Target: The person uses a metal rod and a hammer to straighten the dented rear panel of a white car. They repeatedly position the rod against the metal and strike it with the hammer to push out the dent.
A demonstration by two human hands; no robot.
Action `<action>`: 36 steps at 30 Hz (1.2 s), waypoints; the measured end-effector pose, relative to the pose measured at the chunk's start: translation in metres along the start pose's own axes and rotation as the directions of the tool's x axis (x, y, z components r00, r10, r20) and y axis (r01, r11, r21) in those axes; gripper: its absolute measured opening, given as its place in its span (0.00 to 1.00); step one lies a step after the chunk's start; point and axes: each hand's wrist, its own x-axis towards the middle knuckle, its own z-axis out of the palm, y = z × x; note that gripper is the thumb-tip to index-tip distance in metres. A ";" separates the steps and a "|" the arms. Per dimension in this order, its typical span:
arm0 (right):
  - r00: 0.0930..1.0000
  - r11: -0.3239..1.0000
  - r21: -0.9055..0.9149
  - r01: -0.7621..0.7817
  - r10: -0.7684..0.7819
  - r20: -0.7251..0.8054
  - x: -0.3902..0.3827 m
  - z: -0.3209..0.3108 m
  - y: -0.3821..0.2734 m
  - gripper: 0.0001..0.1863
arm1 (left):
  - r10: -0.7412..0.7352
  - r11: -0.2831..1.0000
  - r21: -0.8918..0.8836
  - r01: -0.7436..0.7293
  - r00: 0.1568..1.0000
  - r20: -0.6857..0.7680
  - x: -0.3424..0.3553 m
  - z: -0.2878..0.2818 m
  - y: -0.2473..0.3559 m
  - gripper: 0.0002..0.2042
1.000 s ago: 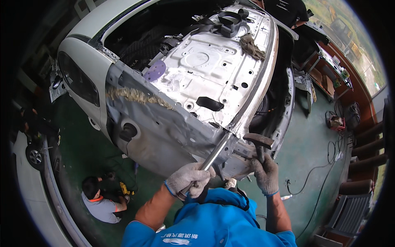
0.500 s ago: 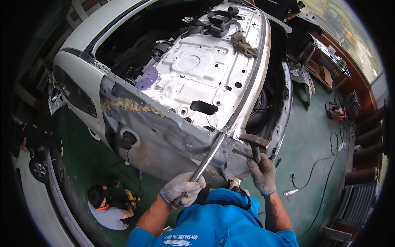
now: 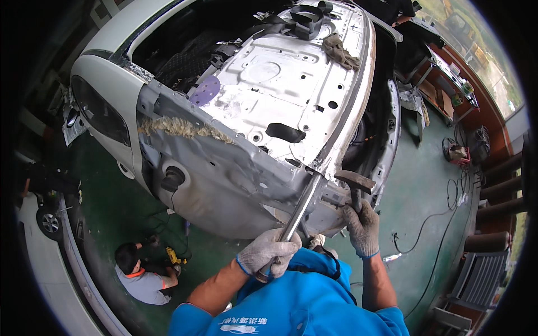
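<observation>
My gloved left hand [image 3: 270, 252] is closed round the lower part of a shiny metal bar [image 3: 303, 204], which slants up and to the right. The bar's far end meets the rear corner of a stripped car body [image 3: 213, 179], by the edge of the white metal panel [image 3: 274, 106]; whether it goes into a gap there I cannot tell. To the right, my gloved right hand [image 3: 364, 228] grips a hammer [image 3: 355, 181] by its handle. The hammer head is just right of the bar's far end, apart from the bar.
A brown cloth glove [image 3: 339, 51], black straps [image 3: 307, 21] and a purple disc [image 3: 205, 91] lie on the car. A co-worker [image 3: 143, 274] crouches at lower left near a yellow power tool [image 3: 175, 256]. Cables [image 3: 424, 245] trail over the green floor at right.
My left hand has shifted right with the metal bar, whose far end now sits slightly further right. My right hand and the hammer stay nearly in place beside the corner. The view has moved slightly.
</observation>
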 end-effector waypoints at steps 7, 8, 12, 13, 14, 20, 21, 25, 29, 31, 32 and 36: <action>0.998 0.997 0.035 0.067 -0.068 0.017 -0.004 0.001 0.008 0.11 | 0.012 0.989 -0.145 -0.009 1.000 0.017 -0.003 0.026 0.002 0.06; 0.999 0.998 0.049 0.044 -0.045 0.022 -0.005 0.001 0.009 0.11 | 0.028 0.992 -0.122 -0.026 0.999 0.015 -0.003 0.029 0.003 0.07; 1.000 0.993 0.114 0.027 -0.027 0.002 -0.007 0.010 0.015 0.10 | 0.032 0.995 -0.089 -0.034 0.999 -0.019 -0.004 0.040 0.007 0.07; 0.999 0.990 0.131 0.053 -0.052 -0.008 -0.006 0.016 0.018 0.09 | 0.033 0.996 -0.083 -0.036 0.999 -0.030 -0.005 0.041 0.008 0.07; 0.998 0.991 0.117 0.068 -0.067 -0.013 -0.006 0.021 0.021 0.08 | 0.032 0.996 -0.085 -0.035 0.999 -0.039 -0.005 0.043 0.008 0.07; 0.992 0.982 0.150 0.116 -0.107 -0.067 0.000 0.047 0.030 0.08 | 0.049 0.994 -0.091 -0.055 0.996 -0.068 -0.006 0.048 0.007 0.07; 0.990 0.983 0.123 0.135 -0.128 -0.067 0.002 0.048 0.030 0.08 | 0.051 0.994 -0.092 -0.057 0.997 -0.063 -0.006 0.049 0.007 0.07; 0.991 0.987 0.096 0.133 -0.128 -0.048 0.008 0.044 0.024 0.11 | 0.059 0.992 -0.111 -0.065 0.997 -0.056 -0.005 0.048 0.005 0.08; 0.987 0.986 0.072 0.151 -0.146 -0.071 0.008 0.026 0.015 0.11 | 0.064 0.992 -0.106 -0.070 0.996 -0.058 -0.005 0.047 0.004 0.08; 0.987 0.965 0.241 0.102 -0.067 -0.149 0.005 0.019 0.014 0.07 | 0.061 0.989 -0.130 -0.070 0.995 -0.073 -0.006 0.048 0.004 0.09; 0.988 0.945 0.327 0.027 0.024 -0.149 0.003 0.016 0.014 0.06 | 0.066 0.990 -0.117 -0.075 0.995 -0.075 -0.006 0.048 0.004 0.09; 0.960 0.939 0.287 0.191 -0.117 -0.256 0.006 0.028 0.023 0.06 | 0.076 0.992 -0.097 -0.083 0.994 -0.076 -0.006 0.050 0.004 0.08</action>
